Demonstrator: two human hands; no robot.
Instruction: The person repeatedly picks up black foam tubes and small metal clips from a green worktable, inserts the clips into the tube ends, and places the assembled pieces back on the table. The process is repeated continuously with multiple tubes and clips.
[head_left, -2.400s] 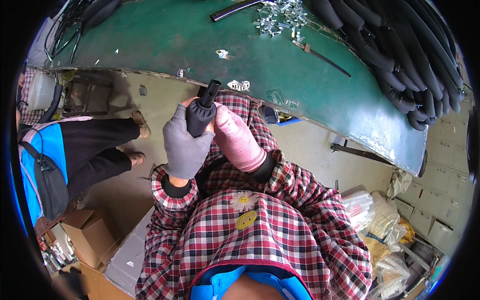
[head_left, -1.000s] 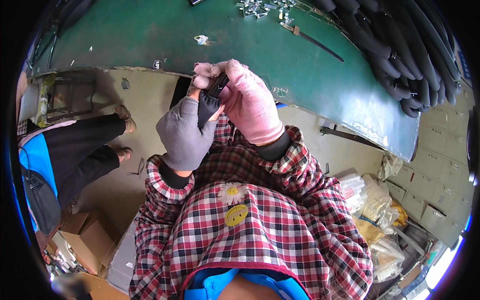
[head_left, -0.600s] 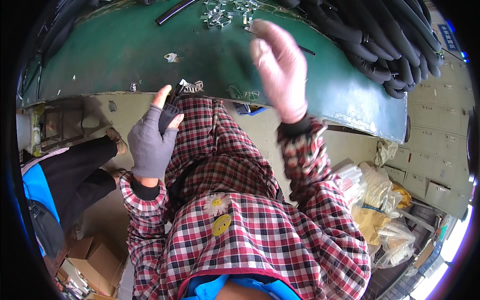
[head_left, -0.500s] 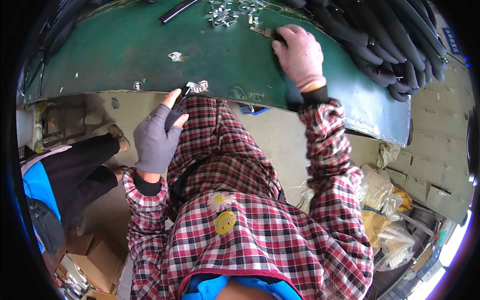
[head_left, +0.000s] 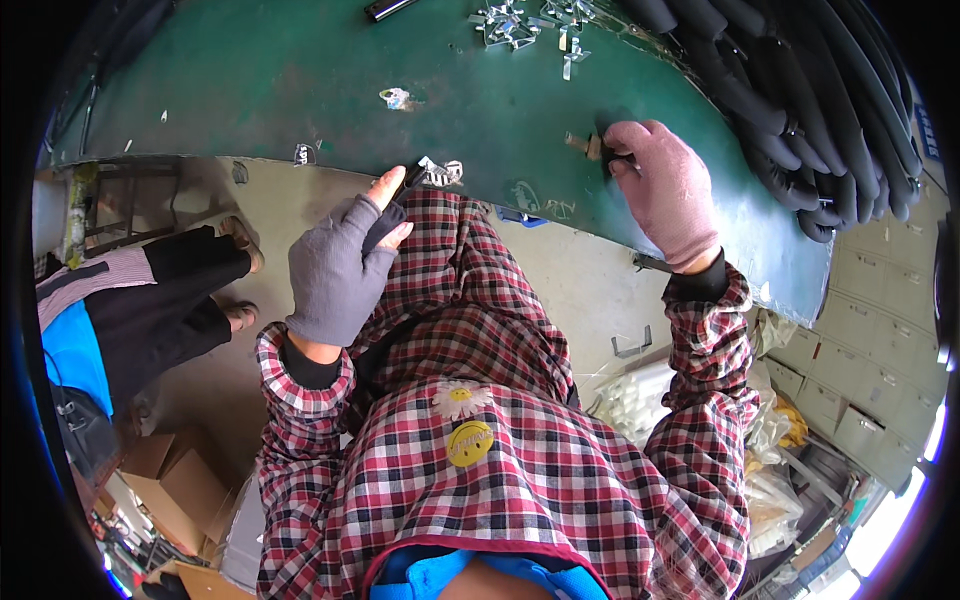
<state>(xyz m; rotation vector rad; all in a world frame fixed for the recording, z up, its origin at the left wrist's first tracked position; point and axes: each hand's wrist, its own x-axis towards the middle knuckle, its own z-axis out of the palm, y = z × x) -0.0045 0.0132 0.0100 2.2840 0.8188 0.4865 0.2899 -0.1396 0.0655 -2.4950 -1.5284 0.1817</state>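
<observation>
My left hand (head_left: pixel 340 265), in a grey fingerless glove, is closed around a narrow black piece (head_left: pixel 403 187). A shiny bit shows at its upper end, beside the table's near edge. My right hand (head_left: pixel 665 190), in a pink glove, pinches a small tool (head_left: pixel 592 147) with a brownish metal tip and a dark part partly hidden by the fingers. Its exact kind cannot be made out. The hand is low over the green table (head_left: pixel 300 90). Beyond it lies a loose pile of small silver metal clips (head_left: pixel 508 25), with several strays to its right.
Black foam-covered tubes (head_left: pixel 770 110) are heaped at the table's right end. A black rod (head_left: pixel 388 8) lies at the far edge. Another person (head_left: pixel 150 290) is at left, near a cardboard box (head_left: pixel 180 485). Plastic bags (head_left: pixel 775 490) and grey cabinets (head_left: pixel 860 330) are at right.
My right hand has drawn back toward me from near the clip pile, bringing the small tool along. My left hand keeps its hold on the black piece. The whole view has shifted slightly.
</observation>
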